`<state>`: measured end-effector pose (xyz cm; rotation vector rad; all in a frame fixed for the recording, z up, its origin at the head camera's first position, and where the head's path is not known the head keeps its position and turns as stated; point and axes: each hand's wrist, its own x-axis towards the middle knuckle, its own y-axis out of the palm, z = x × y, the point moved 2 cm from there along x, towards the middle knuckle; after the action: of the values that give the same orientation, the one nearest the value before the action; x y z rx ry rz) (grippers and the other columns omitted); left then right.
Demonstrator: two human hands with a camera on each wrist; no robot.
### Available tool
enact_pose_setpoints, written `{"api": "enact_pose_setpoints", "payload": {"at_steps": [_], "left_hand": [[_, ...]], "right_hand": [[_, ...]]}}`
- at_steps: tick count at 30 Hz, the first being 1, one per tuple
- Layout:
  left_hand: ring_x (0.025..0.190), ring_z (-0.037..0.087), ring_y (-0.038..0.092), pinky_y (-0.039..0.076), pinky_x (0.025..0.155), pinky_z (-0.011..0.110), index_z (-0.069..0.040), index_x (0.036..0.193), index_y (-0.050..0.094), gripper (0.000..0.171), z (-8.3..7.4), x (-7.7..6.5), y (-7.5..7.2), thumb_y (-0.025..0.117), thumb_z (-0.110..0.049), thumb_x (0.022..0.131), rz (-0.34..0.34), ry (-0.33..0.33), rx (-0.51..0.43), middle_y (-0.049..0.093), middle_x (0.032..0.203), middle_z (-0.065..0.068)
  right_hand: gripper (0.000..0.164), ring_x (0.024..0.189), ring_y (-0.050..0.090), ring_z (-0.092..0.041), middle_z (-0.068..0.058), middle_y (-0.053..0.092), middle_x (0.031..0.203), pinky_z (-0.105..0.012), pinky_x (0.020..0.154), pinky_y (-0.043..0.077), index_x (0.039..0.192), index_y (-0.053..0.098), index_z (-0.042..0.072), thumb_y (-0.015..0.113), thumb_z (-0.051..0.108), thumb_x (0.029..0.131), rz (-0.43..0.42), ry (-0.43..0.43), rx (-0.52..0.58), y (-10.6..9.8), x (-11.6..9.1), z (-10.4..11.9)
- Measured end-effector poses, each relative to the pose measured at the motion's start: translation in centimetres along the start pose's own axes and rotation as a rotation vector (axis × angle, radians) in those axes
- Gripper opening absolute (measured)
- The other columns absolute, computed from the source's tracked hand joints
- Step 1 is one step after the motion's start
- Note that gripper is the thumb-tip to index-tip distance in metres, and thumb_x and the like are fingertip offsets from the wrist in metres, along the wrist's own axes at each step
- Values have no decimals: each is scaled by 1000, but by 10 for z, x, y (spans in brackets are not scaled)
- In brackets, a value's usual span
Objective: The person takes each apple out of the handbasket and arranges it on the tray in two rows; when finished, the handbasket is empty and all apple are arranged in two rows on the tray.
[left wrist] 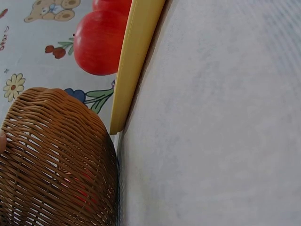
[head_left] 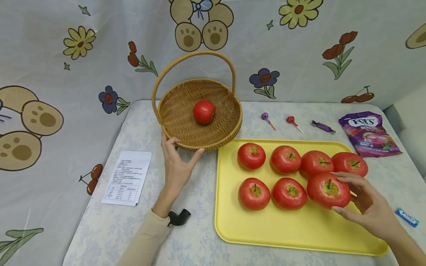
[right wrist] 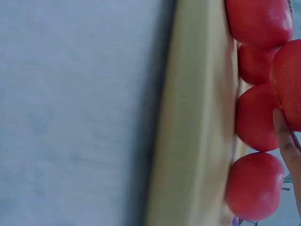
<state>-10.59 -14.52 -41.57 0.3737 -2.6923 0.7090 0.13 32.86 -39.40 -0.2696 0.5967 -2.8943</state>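
Observation:
My left hand [head_left: 177, 165] grips the near-left rim of a round wicker basket [head_left: 179, 96] with a tall arched handle. The basket tilts toward me, and one small red apple [head_left: 204, 112] lies inside; in the left wrist view, the basket's woven side [left wrist: 51, 146] fills the lower left. With thumb and fingers, my right hand [head_left: 372, 207] holds a red apple [head_left: 327, 190] by its right side, over the yellow tray [head_left: 283, 231]. In the right wrist view, a finger [right wrist: 287, 143] lies along this apple [right wrist: 289, 84]. Several more red apples [head_left: 289, 193] sit on the tray in two rows.
Two lollipops [head_left: 291, 122], a purple wrapped candy [head_left: 323, 126] and a purple candy bag [head_left: 369, 133] lie behind the tray. At far right is a small blue-wrapped candy [head_left: 406, 217]. A white printed packet [head_left: 127, 178] lies at left. A patterned curtain [head_left: 110, 48] hangs behind.

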Motion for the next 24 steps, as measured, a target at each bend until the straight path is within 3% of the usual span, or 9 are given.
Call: {"api": "enact_pose_setpoints", "payload": {"at_steps": [8,17,24], "left_hand": [[151,31,9,36,110,50,-5,116,33,69,1,0,0,78,-43,81,4,-3,1,-6,164,12],[151,28,6,35,111,50,-5,117,33,69,0,1,0,79,-43,81,5,5,-1,-6,164,13],[151,30,7,36,110,49,-6,116,33,69,1,1,0,78,-44,81,2,2,2,-6,164,12]], "right_hand": [[84,124,47,0,-2,47,138,-6,89,45,140,36,-9,67,-33,65,-3,41,43,1,-8,-18],[85,119,47,9,12,47,137,-4,86,44,141,35,-4,74,-24,68,5,107,-139,4,-16,-27],[85,118,48,10,12,45,135,-4,84,45,141,33,-2,74,-23,70,19,119,-147,4,-17,-32]]}}
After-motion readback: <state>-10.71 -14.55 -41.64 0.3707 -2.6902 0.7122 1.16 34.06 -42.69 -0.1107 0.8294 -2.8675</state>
